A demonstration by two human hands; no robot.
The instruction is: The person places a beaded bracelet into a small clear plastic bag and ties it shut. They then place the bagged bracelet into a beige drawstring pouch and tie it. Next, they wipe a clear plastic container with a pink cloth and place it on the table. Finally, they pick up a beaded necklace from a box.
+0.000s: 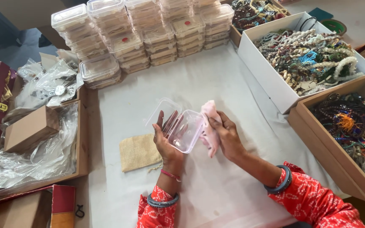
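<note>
1. The left hand (165,141) grips a clear hinged plastic box (181,127), fingers wrapped behind its base, with the lid swung open away from the person.
2. The right hand (226,134) is closed around a pink cloth (210,128), which presses against the right edge of the clear hinged plastic box.
3. The box is held in the air above the white table cover (199,80), not resting on it.
4. Just left of the box, on the cover, lies a small tan burlap pouch (138,151).
5. Beyond the box stand stacks of closed clear boxes (144,33), well apart from it.
6. To the right of the box sit a white tray of bead jewellery (271,80) and a brown tray of darker beads (339,139).
7. Far left of the box lie crumpled clear plastic bags (43,139) and a small cardboard carton (30,128).
8. My judgement: the wiping goes best with the box held steady by its base, the cloth worked into the corners, and the thin hinge spared from bending.
9. Keeping fingertips off the wiped faces would likely avoid fresh smudges.
</note>
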